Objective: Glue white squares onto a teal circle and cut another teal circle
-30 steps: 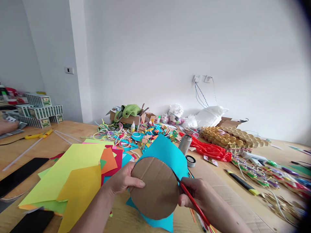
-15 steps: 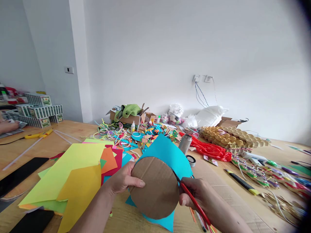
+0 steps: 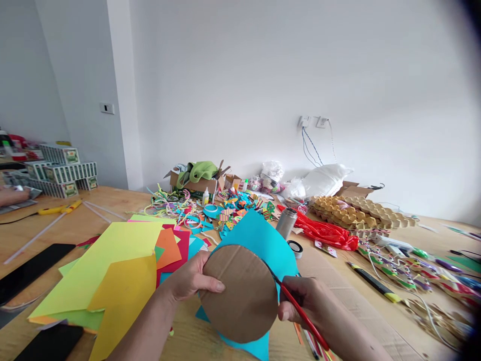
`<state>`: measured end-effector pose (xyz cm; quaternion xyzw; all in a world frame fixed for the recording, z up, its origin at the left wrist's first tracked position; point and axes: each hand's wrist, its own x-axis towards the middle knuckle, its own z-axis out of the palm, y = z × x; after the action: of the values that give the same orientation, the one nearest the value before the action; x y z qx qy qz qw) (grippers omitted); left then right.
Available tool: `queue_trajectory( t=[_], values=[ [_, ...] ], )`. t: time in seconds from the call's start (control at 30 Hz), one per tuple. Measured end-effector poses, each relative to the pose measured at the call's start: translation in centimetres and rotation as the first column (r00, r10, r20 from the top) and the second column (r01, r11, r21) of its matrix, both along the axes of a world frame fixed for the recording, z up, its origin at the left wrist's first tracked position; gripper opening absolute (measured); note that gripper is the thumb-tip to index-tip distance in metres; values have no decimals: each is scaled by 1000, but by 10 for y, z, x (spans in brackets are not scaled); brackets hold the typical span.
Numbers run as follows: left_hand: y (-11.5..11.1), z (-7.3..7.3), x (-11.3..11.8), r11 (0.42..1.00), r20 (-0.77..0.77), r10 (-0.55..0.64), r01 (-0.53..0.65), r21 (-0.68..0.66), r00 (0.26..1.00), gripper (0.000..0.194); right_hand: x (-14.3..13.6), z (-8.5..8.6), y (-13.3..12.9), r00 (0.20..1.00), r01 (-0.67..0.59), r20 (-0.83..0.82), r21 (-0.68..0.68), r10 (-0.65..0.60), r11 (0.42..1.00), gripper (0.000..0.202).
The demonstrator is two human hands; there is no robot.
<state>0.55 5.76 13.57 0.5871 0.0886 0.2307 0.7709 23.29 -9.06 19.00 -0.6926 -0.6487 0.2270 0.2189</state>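
A round cardboard disc (image 3: pixel 240 296) lies against a sheet of blue paper (image 3: pixel 259 235), which sticks out above and below it. My left hand (image 3: pixel 199 278) grips the disc's left edge, thumb on top and the other fingers hidden beneath. Red-handled scissors (image 3: pixel 302 311) are in my right hand (image 3: pixel 306 301) at the disc's right side. Their dark blades lie along the upper right rim of the disc, against the blue paper.
Yellow and orange paper (image 3: pixel 101 265) lies at left, with black phones. Behind are paper scraps (image 3: pixel 240 205), a metal can (image 3: pixel 286 223), tape and a red bag (image 3: pixel 323 233). Egg trays (image 3: pixel 349 213) and a cutter (image 3: pixel 374 282) are at right. Another person's hand (image 3: pixel 13 195) shows far left.
The disc and blue paper have shifted slightly downward. My right hand and the scissors have moved a little right and down, and my left hand keeps its grip.
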Motion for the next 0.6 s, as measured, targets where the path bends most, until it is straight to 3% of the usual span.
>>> queue_trajectory(
  t=[0.33,0.6],
  values=[
    [3,-4,-1,999,-49,-29,29,18,998,54,0,1,-1,998,-54,41,62,52,997,53],
    [3,-2,-1,999,-48,-25,27,41,999,55,-2,0,-1,999,18,38,64,-21,998,52]
  ],
)
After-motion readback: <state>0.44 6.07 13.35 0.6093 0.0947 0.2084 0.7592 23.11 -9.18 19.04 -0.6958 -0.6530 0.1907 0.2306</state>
